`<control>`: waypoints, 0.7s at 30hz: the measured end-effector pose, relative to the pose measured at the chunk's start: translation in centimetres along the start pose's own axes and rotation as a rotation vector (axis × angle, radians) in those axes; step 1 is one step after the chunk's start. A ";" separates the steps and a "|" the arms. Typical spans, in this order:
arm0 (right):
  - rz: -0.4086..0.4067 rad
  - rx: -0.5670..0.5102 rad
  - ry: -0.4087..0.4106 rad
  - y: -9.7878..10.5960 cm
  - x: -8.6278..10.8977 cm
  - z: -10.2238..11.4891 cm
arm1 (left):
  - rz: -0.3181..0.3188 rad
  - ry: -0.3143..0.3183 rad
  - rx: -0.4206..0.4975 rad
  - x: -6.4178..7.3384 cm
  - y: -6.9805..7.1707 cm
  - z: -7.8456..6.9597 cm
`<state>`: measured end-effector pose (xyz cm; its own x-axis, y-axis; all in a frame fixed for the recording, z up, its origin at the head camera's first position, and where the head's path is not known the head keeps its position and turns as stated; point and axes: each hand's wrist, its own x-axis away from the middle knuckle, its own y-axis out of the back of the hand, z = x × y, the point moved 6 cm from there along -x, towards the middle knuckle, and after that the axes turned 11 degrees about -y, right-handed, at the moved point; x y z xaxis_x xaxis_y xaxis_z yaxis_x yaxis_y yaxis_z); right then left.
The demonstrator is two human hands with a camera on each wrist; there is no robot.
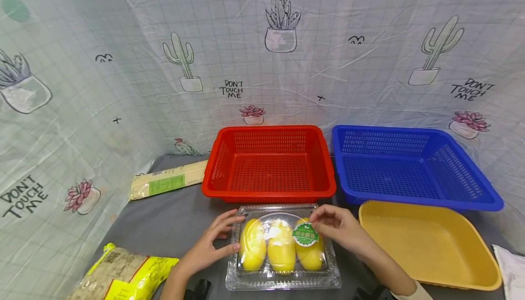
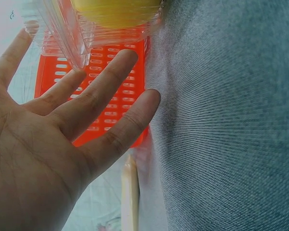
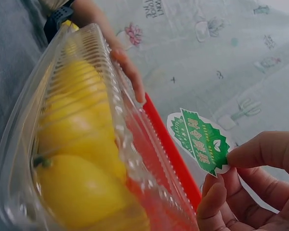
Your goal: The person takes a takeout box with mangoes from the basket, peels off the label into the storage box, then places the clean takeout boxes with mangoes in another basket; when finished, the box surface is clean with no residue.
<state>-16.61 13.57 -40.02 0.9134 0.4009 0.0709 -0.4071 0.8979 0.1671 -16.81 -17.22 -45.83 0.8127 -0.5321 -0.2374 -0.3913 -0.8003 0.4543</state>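
Note:
A clear plastic clamshell box (image 1: pixel 283 283) lies closed on the grey cloth, with three yellow fruits (image 1: pixel 281 252) inside. My right hand (image 1: pixel 342 228) pinches a round green-and-white sticker (image 3: pixel 201 142) between thumb and forefinger; in the right wrist view the sticker stands apart from the lid. At the box's left side is my left hand (image 1: pixel 209 247), its fingers spread and fairly straight, thumb and fingertips at the box edge. The left wrist view shows the palm and the fingers (image 2: pixel 101 91) beside the box's ridged plastic rim.
Behind the box stand a red basket (image 1: pixel 268 195) and a blue basket (image 1: pixel 418 202). A yellow tray (image 1: pixel 430 245) is at the right, near a white packet (image 1: pixel 510 272). On the left lie a long cream packet (image 1: pixel 170 180) and a yellow-edged bag (image 1: pixel 127 275).

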 end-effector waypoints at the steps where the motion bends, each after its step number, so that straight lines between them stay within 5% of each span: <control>1: -0.005 0.001 0.014 0.3 0.1 0.0 | 0.000 -0.001 -0.002 0.0 0.0 0.0; 16: -0.170 0.034 -0.105 4.7 3.0 -1.6 | 0.010 0.002 -0.012 0.0 -0.1 0.1; 21: -0.218 0.040 -0.087 6.4 4.1 -2.5 | 0.011 0.016 -0.006 0.0 -0.2 0.3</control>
<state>-15.50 21.40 -41.10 0.9772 0.1799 0.1128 -0.2015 0.9530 0.2263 -16.86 -17.17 -46.14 0.8152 -0.5363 -0.2187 -0.3974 -0.7927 0.4622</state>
